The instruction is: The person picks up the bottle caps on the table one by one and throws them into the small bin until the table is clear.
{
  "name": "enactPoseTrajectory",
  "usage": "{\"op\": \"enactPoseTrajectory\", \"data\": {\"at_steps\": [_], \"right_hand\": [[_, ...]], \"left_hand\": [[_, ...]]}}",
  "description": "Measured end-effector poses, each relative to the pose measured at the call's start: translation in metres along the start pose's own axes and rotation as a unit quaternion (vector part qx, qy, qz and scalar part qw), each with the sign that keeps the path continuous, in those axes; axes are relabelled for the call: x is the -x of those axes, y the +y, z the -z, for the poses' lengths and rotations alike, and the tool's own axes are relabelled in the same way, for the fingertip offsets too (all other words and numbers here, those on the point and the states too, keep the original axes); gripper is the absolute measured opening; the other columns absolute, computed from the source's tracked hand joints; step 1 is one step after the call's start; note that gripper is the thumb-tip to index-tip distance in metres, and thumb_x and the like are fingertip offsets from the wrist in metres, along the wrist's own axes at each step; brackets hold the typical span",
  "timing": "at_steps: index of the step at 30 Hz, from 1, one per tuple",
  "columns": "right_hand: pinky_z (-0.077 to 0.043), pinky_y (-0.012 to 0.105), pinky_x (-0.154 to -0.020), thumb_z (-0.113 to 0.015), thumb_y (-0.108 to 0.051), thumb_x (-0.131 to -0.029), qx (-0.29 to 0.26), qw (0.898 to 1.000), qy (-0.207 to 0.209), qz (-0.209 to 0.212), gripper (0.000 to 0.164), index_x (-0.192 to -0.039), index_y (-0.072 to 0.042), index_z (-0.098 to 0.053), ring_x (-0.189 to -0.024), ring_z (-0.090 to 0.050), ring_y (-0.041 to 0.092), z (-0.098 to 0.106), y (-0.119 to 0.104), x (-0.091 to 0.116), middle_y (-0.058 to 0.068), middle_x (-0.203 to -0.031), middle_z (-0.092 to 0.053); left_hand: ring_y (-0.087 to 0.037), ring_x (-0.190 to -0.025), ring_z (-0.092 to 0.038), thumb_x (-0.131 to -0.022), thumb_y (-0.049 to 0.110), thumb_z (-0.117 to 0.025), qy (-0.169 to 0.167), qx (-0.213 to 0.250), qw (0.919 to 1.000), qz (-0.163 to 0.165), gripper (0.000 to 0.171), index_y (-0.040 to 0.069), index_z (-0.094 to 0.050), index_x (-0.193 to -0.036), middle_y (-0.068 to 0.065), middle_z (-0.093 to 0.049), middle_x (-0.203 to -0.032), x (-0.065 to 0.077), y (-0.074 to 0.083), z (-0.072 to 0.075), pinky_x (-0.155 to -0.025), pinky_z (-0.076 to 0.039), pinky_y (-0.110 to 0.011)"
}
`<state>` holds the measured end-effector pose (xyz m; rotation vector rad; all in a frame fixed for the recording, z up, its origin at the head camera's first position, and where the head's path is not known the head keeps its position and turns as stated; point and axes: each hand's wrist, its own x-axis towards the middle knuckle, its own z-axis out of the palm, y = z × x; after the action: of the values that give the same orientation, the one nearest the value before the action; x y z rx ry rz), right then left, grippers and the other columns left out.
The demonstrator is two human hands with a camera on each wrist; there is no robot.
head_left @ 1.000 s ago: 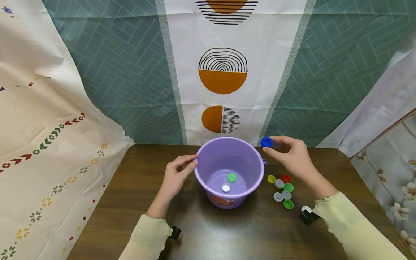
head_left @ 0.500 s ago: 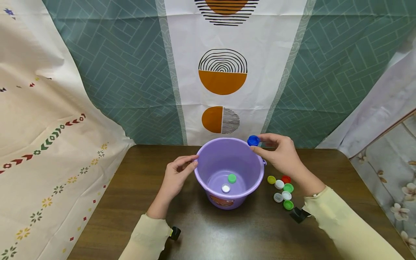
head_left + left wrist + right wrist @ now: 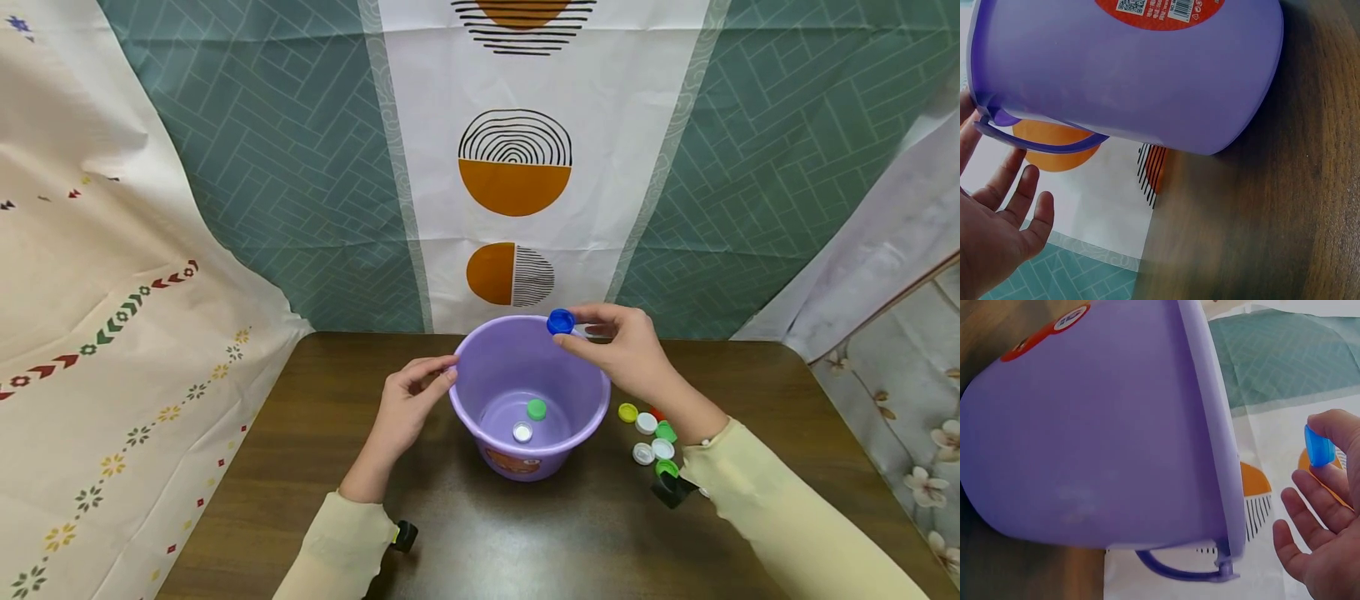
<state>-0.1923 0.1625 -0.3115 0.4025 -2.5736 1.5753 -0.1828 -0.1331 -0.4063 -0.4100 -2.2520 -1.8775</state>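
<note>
A purple bucket [image 3: 517, 362] stands upright on the wooden table, with a green bottle cap [image 3: 536, 409] and a white cap [image 3: 522, 432] lying on its bottom. My left hand [image 3: 403, 410] pinches the bucket's left rim between thumb and fingers; in the left wrist view its other fingers spread near the purple handle [image 3: 1047, 147]. Between the thumb and index finger of my right hand [image 3: 628, 348] is a blue bottle cap [image 3: 561, 322], held above the bucket's far right rim. The right wrist view shows this blue cap beyond the rim, the remaining fingers loosely bent.
Right of the bucket lies a loose group of several caps, among them a yellow cap [image 3: 627, 412], a white cap [image 3: 647, 423] and a green cap [image 3: 666, 468]. My right sleeve partly covers the group. A patterned curtain [image 3: 517, 275] hangs behind the table.
My right hand has moved left with the blue cap, from beside the bucket's right edge to over its far rim. The left hand stays at the rim.
</note>
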Motion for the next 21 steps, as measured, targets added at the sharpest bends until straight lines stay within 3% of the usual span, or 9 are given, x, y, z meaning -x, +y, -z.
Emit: {"op": "enactPoseTrajectory", "data": {"at_steps": [4,9,11,16,21], "right_hand": [[-0.054,0.027,-0.077,-0.077,-0.027,-0.077,-0.005,1.000,-0.012,0.002,0.038,-0.111,-0.012,-0.068,-0.099,-0.063,0.027,-0.005,0.005,-0.005,0.006,-0.107,-0.069],[-0.052,0.039,-0.085,-0.077,-0.023,-0.077,-0.012,1.000,-0.022,0.010,0.035,-0.109,-0.011,-0.068,-0.102,-0.062,0.028,-0.010,-0.006,-0.004,0.007,-0.105,-0.070],[-0.050,0.041,-0.090,-0.078,-0.026,-0.076,-0.015,1.000,-0.022,0.015,0.035,-0.107,-0.013,-0.069,-0.102,-0.062,0.025,-0.013,0.000,-0.008,0.004,-0.104,-0.070],[-0.048,0.038,-0.094,-0.079,-0.037,-0.073,-0.014,0.999,-0.027,0.028,0.037,-0.104,-0.019,-0.069,-0.102,-0.061,0.017,-0.021,0.015,-0.015,-0.003,-0.103,-0.069],[-0.049,0.037,-0.091,-0.079,-0.041,-0.071,-0.011,0.999,-0.030,0.039,0.039,-0.103,-0.021,-0.070,-0.098,-0.061,0.014,-0.026,0.016,-0.016,-0.006,-0.103,-0.069]], "left_hand": [[-0.016,-0.083,-0.054,-0.086,0.017,-0.067,-0.001,0.005,1.0000,-0.002,0.026,0.008,-0.069,-0.111,-0.011,-0.065,-0.107,-0.001,-0.004,0.000,-0.061,-0.043,-0.020],[-0.014,-0.084,-0.055,-0.087,0.010,-0.066,-0.007,0.010,0.9999,0.000,0.027,-0.001,-0.067,-0.111,-0.018,-0.063,-0.109,0.001,0.009,-0.001,-0.061,-0.043,-0.019],[-0.014,-0.084,-0.055,-0.087,0.010,-0.065,-0.007,0.008,0.9999,0.001,0.027,-0.001,-0.067,-0.111,-0.018,-0.063,-0.109,0.001,0.010,-0.001,-0.061,-0.043,-0.019],[-0.013,-0.082,-0.054,-0.087,0.011,-0.066,-0.003,0.000,1.0000,0.005,0.026,0.000,-0.067,-0.111,-0.017,-0.064,-0.108,0.001,0.009,-0.001,-0.059,-0.043,-0.019],[-0.011,-0.082,-0.054,-0.087,0.010,-0.066,-0.003,0.002,1.0000,0.005,0.027,-0.001,-0.067,-0.111,-0.018,-0.064,-0.110,0.001,0.009,-0.001,-0.061,-0.044,-0.019]]}}
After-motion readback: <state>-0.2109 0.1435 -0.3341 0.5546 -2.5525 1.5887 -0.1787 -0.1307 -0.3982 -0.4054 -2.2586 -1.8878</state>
